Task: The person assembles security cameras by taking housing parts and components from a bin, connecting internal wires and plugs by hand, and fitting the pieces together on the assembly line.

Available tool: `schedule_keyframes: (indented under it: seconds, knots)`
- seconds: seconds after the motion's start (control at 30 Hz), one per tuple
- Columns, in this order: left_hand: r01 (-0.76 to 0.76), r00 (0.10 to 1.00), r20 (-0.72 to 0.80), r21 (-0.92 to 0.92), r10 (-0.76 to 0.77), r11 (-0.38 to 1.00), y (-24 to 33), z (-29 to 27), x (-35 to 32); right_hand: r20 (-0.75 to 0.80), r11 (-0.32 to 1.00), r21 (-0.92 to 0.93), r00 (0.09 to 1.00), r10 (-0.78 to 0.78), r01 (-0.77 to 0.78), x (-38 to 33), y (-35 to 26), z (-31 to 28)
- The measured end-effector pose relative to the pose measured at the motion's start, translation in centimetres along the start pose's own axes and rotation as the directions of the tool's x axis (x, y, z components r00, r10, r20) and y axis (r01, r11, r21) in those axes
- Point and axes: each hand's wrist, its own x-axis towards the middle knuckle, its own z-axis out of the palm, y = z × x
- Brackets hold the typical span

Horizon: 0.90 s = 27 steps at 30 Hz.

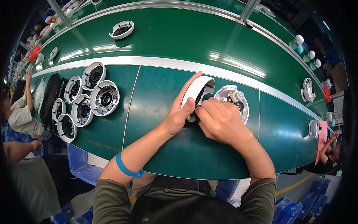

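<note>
My left hand [178, 114] grips a round white plastic housing [192, 90] by its rim, thumb in front and fingers behind. The housing is tilted on edge above the green bench, and part of its dark inside shows. At its right side my right hand [220, 120] is closed, fingertips bent in against the opening. A bit of something black shows below those fingertips; what they pinch is hidden. Just beyond my right hand, a second white round shell [223, 92] lies open side up, with a pale geared part [236, 96] and dark round parts inside, partly covered by the hand.
Several white housings with black insides [105, 98] stand grouped at the left. Beyond a pale metal rail [164, 62] runs a green conveyor belt [167, 33] carrying another housing [122, 30]. Black bags [49, 95] lie far left. Other people sit at both sides.
</note>
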Motion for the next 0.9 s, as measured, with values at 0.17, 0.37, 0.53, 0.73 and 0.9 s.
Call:
schedule_keyframes:
  seconds: [0.17,0.37,0.53,0.73,0.9]
  knots:
    - [-0.020,0.999,0.035,0.163,0.015,0.986,0.6,0.6,-0.4,0.039,0.999,-0.035,0.999,-0.002,0.004,-0.3,-0.6,-0.7]
    - [-0.053,0.999,0.012,0.229,0.051,0.972,0.2,1.8,-0.5,0.006,0.991,-0.118,0.998,-0.066,0.066,-1.2,-0.7,-1.2]
    - [0.013,0.989,-0.151,0.089,0.000,0.996,-0.9,2.2,0.1,-0.159,0.893,-0.083,0.890,0.426,-0.442,-1.0,-3.0,-5.4]
    - [0.070,0.911,-0.360,-0.352,-0.204,0.933,0.4,3.5,4.0,0.454,0.336,0.633,0.685,0.570,-0.698,-2.4,1.3,-10.3]
    - [0.093,0.813,-0.562,0.387,0.155,0.917,-1.7,2.3,8.2,0.239,0.085,0.870,0.568,0.788,-0.485,-1.1,5.5,-8.7]
